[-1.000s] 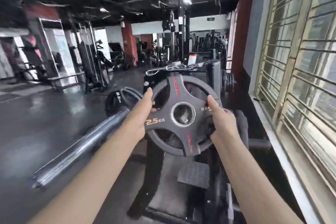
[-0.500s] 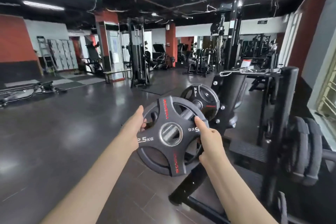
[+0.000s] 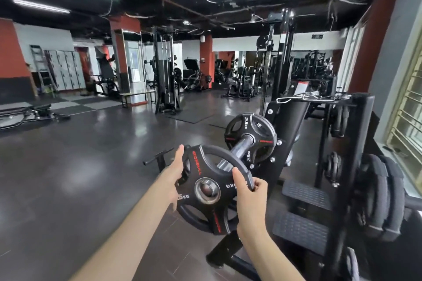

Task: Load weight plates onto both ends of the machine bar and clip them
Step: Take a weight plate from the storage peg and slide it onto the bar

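Observation:
A black 2.5 kg weight plate with red lettering is held upright in front of me. My left hand grips its left rim and my right hand curls round its right rim. The plate's centre hole sits at the near end of the steel machine bar. Further along the bar a second 2.5 kg plate sits against the machine. No clip is visible on the bar.
The black machine frame stands to the right, with ribbed foot plates below. Stored plates hang on a rack post at far right. A chain handle lies on top. Open dark floor spreads left.
I have turned left from the window side to the bar's end. The plate in both hands has dropped lower and lined up with the bar's tip.

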The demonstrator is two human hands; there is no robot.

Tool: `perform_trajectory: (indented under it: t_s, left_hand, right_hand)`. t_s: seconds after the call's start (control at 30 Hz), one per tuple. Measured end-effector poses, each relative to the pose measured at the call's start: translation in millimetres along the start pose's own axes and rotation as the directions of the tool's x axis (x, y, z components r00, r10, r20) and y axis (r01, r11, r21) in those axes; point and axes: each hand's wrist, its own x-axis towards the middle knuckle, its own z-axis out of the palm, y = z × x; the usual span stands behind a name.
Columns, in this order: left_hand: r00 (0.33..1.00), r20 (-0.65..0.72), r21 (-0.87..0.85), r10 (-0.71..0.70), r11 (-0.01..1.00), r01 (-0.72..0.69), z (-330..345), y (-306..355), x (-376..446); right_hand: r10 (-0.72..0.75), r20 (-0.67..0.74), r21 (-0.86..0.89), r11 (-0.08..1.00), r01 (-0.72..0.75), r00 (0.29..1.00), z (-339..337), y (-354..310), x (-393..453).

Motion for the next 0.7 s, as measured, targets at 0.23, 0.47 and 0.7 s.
perform_trajectory:
  t_s: [0.23, 0.47, 0.7]
  left_hand:
    - [0.998, 0.065, -0.048, 0.02, 0.999, -0.016, -5, -7, 25]
    - [0.994, 0.11, 0.015, 0.019, 1.0, -0.02, 6, 19, 44]
    - [0.992, 0.112, 0.104, 0.057, 0.992, -0.069, 41, 49, 73]
  right_hand:
    - [-0.083, -0.03, -0.086, 0.993, 0.081, 0.996, 10, 14, 0]
    - [-0.045, -0.008, -0.101, 0.994, 0.044, 0.999, 8, 19, 28]
    - [0.037, 0.039, -0.095, 0.995, -0.033, 0.999, 1, 21, 84]
